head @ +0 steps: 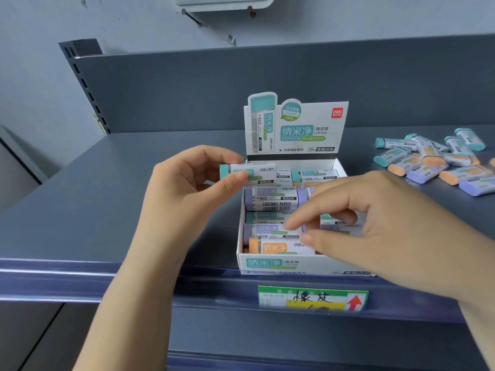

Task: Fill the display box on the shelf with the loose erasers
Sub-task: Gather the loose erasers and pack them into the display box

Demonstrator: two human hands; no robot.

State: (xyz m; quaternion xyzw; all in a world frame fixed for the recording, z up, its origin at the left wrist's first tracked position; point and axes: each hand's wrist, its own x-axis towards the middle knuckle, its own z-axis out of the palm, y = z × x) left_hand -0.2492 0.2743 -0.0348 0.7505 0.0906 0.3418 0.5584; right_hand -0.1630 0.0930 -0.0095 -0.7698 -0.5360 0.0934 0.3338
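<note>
A white display box with an upright printed header card stands at the front edge of the grey shelf. Inside lie several wrapped erasers in purple, teal and orange. My left hand holds a teal-tipped eraser between thumb and fingers just above the box's back left corner. My right hand reaches into the box from the right, its fingertips pinching an eraser there, which the fingers mostly hide. A pile of loose erasers lies on the shelf to the right.
The shelf's dark back panel rises behind the box. A green and yellow price tag is clipped to the shelf's front rail below the box. The shelf surface extends to the left of the box.
</note>
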